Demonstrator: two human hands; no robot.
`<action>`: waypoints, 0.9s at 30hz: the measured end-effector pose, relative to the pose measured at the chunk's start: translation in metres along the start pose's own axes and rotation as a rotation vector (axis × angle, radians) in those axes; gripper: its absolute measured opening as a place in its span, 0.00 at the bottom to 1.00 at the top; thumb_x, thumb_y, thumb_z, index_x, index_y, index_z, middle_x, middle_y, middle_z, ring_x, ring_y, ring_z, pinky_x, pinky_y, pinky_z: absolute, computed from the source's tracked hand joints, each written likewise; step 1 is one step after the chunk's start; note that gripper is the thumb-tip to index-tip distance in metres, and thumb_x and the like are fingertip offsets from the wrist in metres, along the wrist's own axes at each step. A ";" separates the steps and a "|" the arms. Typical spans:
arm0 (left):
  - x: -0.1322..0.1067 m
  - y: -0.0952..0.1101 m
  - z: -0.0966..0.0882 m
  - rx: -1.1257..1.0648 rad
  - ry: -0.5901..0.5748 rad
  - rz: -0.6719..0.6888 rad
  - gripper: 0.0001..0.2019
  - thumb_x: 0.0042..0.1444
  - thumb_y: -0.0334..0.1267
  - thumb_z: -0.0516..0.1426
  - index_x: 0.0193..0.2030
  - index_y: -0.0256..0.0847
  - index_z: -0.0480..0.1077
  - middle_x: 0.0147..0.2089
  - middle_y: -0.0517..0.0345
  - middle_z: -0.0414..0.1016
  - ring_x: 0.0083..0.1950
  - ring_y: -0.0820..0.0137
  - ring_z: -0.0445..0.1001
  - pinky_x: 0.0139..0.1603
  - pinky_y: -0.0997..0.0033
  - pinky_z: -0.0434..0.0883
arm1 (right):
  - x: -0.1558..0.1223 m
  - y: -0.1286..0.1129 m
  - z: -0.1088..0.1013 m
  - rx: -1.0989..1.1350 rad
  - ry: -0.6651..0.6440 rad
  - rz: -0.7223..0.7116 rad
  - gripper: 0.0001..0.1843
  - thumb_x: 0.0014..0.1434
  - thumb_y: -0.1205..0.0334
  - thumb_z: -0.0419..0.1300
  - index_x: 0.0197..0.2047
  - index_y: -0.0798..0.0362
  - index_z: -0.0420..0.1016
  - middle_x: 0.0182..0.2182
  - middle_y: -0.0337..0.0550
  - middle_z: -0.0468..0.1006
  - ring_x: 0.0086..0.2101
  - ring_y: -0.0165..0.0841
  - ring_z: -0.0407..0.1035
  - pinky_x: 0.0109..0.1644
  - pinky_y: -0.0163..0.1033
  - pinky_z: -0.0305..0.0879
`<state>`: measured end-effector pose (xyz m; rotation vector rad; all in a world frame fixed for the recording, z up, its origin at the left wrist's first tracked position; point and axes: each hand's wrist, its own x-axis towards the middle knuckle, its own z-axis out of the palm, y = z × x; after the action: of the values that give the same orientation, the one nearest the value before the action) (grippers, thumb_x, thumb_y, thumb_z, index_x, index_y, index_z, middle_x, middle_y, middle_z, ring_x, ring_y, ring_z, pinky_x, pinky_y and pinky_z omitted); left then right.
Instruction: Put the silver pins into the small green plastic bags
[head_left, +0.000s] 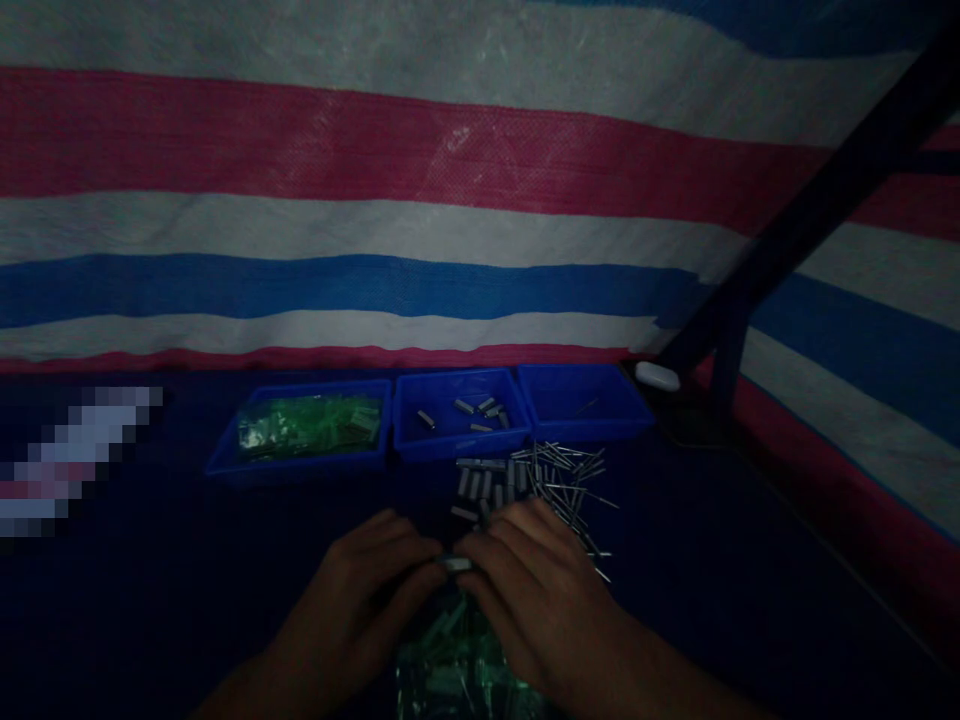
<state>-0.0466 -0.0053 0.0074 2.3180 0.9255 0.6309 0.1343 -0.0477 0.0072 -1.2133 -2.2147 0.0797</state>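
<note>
Low over the dark blue tabletop, my left hand (367, 580) and my right hand (544, 580) meet fingertip to fingertip. Between them they pinch a short pale grey cylindrical piece (454, 564), one end in each hand. Clear and green plastic packets (450, 675) lie under my hands at the bottom edge, partly covered by the right one. Just beyond my fingers are several short grey cylinders (480, 485). Many thin metal rods (562, 490) are heaped loosely beside them, partly hidden behind my right hand. The dim light hides finer detail.
Three blue bins stand in a row: the left bin (300, 466) holds green packets, the middle bin (461, 443) several short metal pieces, the right bin (600, 431) a thin rod. A white rounded object (657, 376) sits near a dark slanted post (810, 210). Striped sheeting (375, 150) hangs behind.
</note>
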 end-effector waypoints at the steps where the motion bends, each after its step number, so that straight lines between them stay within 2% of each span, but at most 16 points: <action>1: 0.000 0.000 0.000 0.008 0.012 -0.004 0.11 0.57 0.38 0.51 0.29 0.40 0.72 0.24 0.59 0.70 0.27 0.75 0.67 0.29 0.79 0.65 | 0.000 0.000 0.000 -0.006 -0.003 0.009 0.09 0.60 0.66 0.49 0.37 0.56 0.71 0.27 0.43 0.72 0.31 0.32 0.62 0.37 0.39 0.56; 5: -0.002 -0.003 0.003 0.014 0.075 -0.032 0.09 0.56 0.38 0.52 0.33 0.41 0.73 0.28 0.58 0.73 0.30 0.74 0.69 0.31 0.78 0.66 | 0.000 -0.002 0.001 -0.013 -0.002 0.045 0.09 0.59 0.65 0.50 0.34 0.55 0.71 0.26 0.42 0.72 0.31 0.32 0.63 0.37 0.39 0.56; 8: -0.003 -0.004 0.003 0.015 0.096 -0.043 0.09 0.56 0.37 0.51 0.32 0.41 0.73 0.28 0.58 0.73 0.30 0.74 0.69 0.30 0.79 0.66 | 0.001 -0.003 0.002 0.009 0.051 0.062 0.10 0.59 0.65 0.50 0.31 0.54 0.71 0.23 0.41 0.71 0.29 0.31 0.62 0.36 0.38 0.56; 14: -0.003 -0.001 0.001 0.019 0.013 -0.019 0.12 0.58 0.36 0.49 0.45 0.42 0.70 0.31 0.58 0.74 0.32 0.74 0.69 0.32 0.78 0.67 | 0.002 -0.001 0.002 0.024 0.117 0.058 0.11 0.60 0.65 0.48 0.32 0.55 0.71 0.23 0.41 0.71 0.28 0.31 0.62 0.34 0.37 0.55; 17: -0.003 0.001 0.001 0.025 -0.010 0.012 0.11 0.58 0.35 0.49 0.41 0.41 0.71 0.28 0.58 0.73 0.31 0.74 0.69 0.31 0.78 0.66 | 0.002 -0.002 0.000 0.021 0.084 0.064 0.11 0.60 0.65 0.48 0.32 0.55 0.70 0.25 0.41 0.72 0.28 0.31 0.62 0.35 0.37 0.55; 21: -0.004 0.001 0.003 0.053 0.018 0.005 0.10 0.58 0.34 0.48 0.37 0.40 0.71 0.29 0.58 0.73 0.31 0.74 0.68 0.31 0.79 0.66 | 0.000 -0.003 0.000 0.051 -0.014 0.091 0.10 0.59 0.62 0.50 0.36 0.55 0.71 0.28 0.42 0.73 0.32 0.33 0.63 0.38 0.39 0.56; 27: -0.002 0.000 0.004 0.107 0.054 0.130 0.11 0.59 0.33 0.47 0.35 0.38 0.70 0.26 0.60 0.70 0.28 0.75 0.67 0.30 0.77 0.64 | -0.002 -0.005 0.002 0.004 0.007 0.082 0.09 0.58 0.65 0.50 0.35 0.55 0.71 0.27 0.41 0.73 0.31 0.31 0.62 0.39 0.39 0.53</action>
<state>-0.0458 -0.0078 0.0042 2.4833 0.8568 0.7165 0.1298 -0.0517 0.0061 -1.2997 -2.1574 0.1125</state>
